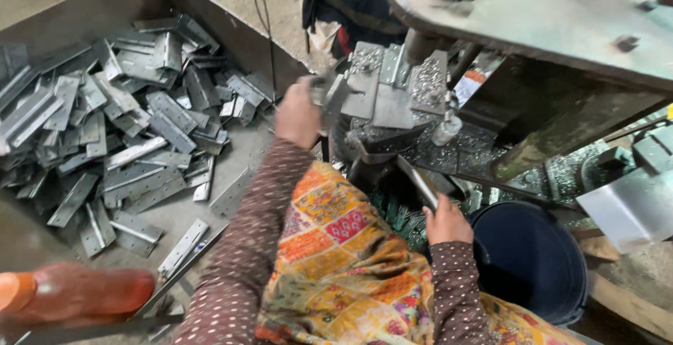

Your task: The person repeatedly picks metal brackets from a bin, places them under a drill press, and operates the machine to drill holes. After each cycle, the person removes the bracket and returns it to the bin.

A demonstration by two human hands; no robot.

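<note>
Many flat grey metal hinge plates (133,127) heaped.

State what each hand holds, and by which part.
The left hand grips a metal hinge plate by its near end, at the press. The right hand grips the lower end of a metal lever bar.

I'm seeing dull silver-grey on the heap of metal hinge plates (133,127), lying in a darker grey steel bin (105,8). My sleeves (242,261) read brown with fine pale dots. Across my lap, a patchwork cloth (343,268) in orange, yellow and red, with small floral squares. The press frame (547,22) overhead shows worn pale green with rusty patches. Down right, a bucket (529,257) in deep navy blue. At lower left, a blurred orange-red bottle (77,292). Glittering silver shavings (434,152) speckle the dark machine bed.
</note>
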